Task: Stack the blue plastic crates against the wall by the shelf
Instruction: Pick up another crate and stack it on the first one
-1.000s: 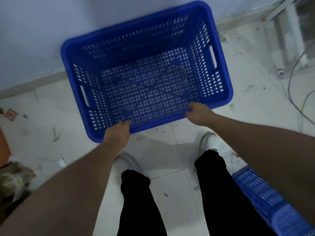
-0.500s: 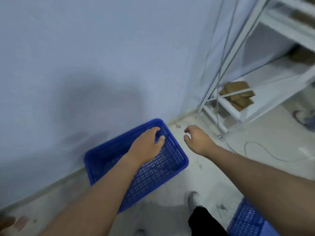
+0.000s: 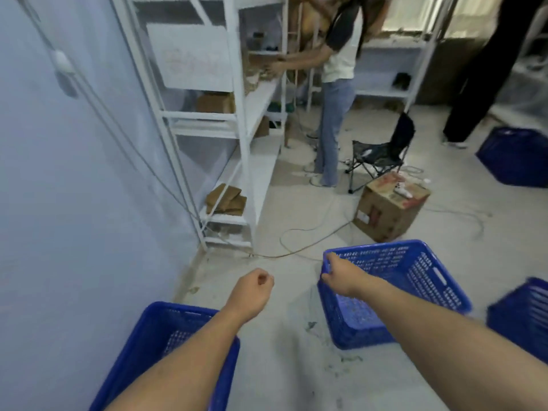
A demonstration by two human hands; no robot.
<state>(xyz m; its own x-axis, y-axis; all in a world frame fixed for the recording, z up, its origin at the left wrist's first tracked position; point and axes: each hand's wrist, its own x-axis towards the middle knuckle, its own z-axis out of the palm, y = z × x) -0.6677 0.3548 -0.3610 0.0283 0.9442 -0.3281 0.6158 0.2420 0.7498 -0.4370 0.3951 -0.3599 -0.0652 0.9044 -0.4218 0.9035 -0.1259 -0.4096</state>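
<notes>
Head view, right hand [image 3: 336, 275] gripping empty crate [image 3: 415, 277] rim, left hand [image 3: 255, 287] fisted, holding nothing

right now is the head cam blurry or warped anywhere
Head view: motion blur smears the shelf and both forearms; wide-angle warp bows the shelf posts and wall; lighting is soft and bluish, no glare; the middle crate under the right hand reads sharpest.

Crate [image 3: 166, 348] beside wall [image 3: 59, 203]; second crate [image 3: 415, 280] right of it; shelf [image 3: 237, 143] behind, along wall.
</notes>
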